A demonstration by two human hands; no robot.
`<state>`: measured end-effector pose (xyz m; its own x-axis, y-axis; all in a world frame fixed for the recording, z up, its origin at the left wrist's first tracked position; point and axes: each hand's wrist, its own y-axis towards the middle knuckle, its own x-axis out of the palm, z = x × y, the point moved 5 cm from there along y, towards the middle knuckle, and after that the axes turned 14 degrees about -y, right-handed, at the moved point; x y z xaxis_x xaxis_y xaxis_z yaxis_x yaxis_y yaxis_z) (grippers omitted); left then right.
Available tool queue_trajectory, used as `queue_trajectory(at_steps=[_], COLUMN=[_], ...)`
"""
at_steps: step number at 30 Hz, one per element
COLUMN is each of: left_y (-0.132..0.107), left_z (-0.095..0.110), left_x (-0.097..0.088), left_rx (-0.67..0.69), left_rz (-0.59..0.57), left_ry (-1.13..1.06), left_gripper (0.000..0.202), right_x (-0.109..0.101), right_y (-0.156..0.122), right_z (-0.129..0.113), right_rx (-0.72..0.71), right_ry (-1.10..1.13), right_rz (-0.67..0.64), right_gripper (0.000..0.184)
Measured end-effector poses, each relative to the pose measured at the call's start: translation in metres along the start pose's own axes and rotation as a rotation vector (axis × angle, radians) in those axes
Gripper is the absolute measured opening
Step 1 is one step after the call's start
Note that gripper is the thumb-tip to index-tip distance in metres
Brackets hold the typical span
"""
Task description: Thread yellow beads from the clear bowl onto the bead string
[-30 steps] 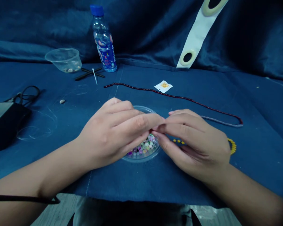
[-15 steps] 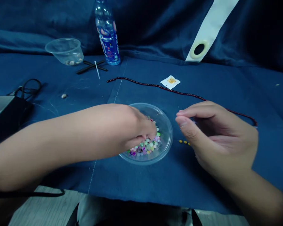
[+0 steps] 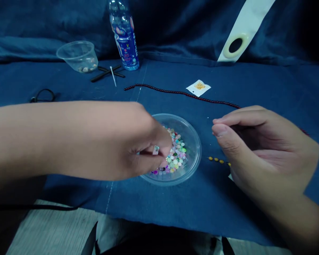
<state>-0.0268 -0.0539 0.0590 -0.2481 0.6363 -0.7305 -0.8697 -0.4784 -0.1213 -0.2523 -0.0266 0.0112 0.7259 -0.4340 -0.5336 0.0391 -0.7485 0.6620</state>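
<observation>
Clear plastic bowl (image 3: 194, 150) of mixed coloured beads (image 3: 175, 152) sits between the hands, within reach of both. The left hand (image 3: 138, 141) dips in, pinching a pale bead (image 3: 156, 150); the right hand (image 3: 263, 148) hovers curled beside it, its grip impossible to tell.

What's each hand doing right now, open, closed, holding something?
Left hand: closed, pinching a small bead above the clear bowl.
Right hand: half curled; cannot tell whether it holds anything.
</observation>
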Motion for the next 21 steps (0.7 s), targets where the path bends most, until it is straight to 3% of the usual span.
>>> queue_trajectory(at_steps=[1,5,8,13,17,21], left_y=[0.002,0.010,0.014,0.013,0.009,0.011], left_z=[-0.001,-0.005,-0.006,-0.010,-0.008,-0.006], left_x=[0.003,0.007,0.007,0.006,0.005,0.007], left_rx=[-0.025,-0.032,0.002,-0.068,0.021,0.019], left_rz=[-0.069,-0.122,-0.102,-0.127,-0.090,-0.070], left_ry=[-0.035,-0.095,-0.103,-0.132,-0.026,0.029], left_gripper=[0.027,0.032,0.022,0.015,0.030,0.040], right_x=[0.000,-0.001,-0.002,-0.001,-0.002,-0.002], right_y=[0.000,0.001,0.003,0.005,0.003,0.000], right_z=[-0.001,-0.001,0.000,0.001,-0.002,-0.001], right_rx=[0.000,-0.004,-0.034,-0.072,-0.015,0.017], right_ry=[-0.008,-0.034,0.008,0.004,-0.013,-0.052], right_rz=[-0.001,0.010,0.043,0.072,0.047,0.023], right_gripper=[0.011,0.013,0.016,0.016,0.013,0.008])
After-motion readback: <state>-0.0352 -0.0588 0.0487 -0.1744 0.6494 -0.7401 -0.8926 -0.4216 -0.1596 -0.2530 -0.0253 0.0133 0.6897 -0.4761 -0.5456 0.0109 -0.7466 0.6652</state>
